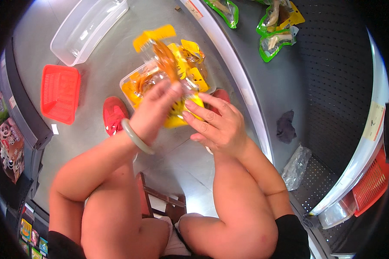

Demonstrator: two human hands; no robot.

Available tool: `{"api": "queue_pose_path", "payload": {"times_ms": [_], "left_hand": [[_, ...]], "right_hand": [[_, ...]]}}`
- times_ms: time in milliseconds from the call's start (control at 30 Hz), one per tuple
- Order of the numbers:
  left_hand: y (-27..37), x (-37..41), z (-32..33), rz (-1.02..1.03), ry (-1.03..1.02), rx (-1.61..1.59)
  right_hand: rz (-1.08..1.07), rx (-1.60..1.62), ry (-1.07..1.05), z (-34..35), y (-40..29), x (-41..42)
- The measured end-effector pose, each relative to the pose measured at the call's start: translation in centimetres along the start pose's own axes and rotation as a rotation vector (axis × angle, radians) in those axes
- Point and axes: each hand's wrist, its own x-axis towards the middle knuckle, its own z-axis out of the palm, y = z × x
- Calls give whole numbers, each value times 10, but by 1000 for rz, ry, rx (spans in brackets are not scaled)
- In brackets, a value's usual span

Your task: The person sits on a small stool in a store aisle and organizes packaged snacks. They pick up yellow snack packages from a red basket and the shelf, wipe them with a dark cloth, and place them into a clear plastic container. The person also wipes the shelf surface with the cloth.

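My left hand (159,106), with a pale bangle at its wrist, grips a clear and yellow food packet (165,60) with brown contents. Motion blurs the packet's upper end. Against a yellow printed packet part (178,116) lie the fingers of my right hand (217,124), its thumb hidden. Whether this yellow part belongs to the same packet, I cannot tell. Beyond my hands, a clear plastic tub (127,77) on the floor holds several similar yellow packets (197,79), partly covered by my hands.
A red plastic basket (60,94) and a clear bin (84,35) stand on the floor at left. Along the right runs a dark shelf with a white edge (236,61), bearing green-edged food packets (274,42), a dark cloth (285,126) and crumpled clear plastic (296,166). Red shoes flank the tub.
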Motion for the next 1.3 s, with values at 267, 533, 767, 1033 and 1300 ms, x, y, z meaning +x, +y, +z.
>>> {"api": "queue_pose_path", "payload": {"times_ms": [267,533,767,1033,1300], "left_hand": [[54,19,-118,368,53,799],[36,26,-105,388,-77,1525],[27,15,-86,763,-68,1633],[-18,16,-73,640,-174,1901],[-16,19,-78,645,-190,1880]], "right_hand": [[154,57,130,11,12,-19],[194,25,187,9,26,-17],[251,-162,646,-40,107,34],[969,-116,733,-112,309,53],[1320,546,829,-81,333,50]]}}
